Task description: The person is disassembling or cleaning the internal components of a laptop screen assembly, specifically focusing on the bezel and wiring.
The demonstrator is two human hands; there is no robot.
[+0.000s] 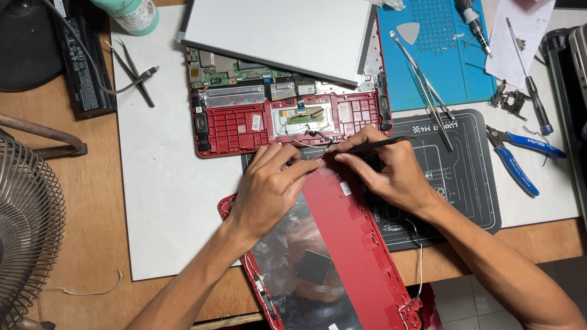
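- Red lid shell (356, 251) lay at 6 o'clock of the open laptop base (234, 124), overhanging the tabletop (163, 196) edge.
- Left hand (267, 188) pressed its top edge, fingers curled, clasping nothing.
- Right hand (392, 171) pinched black tweezers (368, 144) at that edge.
- Judged: shell light, thin, flexible, foil lining delicate; best held by the rims.

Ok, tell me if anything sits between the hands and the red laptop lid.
Nothing visible does. The left hand rests directly on the top edge of the red laptop lid, and the right hand holds a thin black tool to that same edge. Whether the tip touches is unclear.
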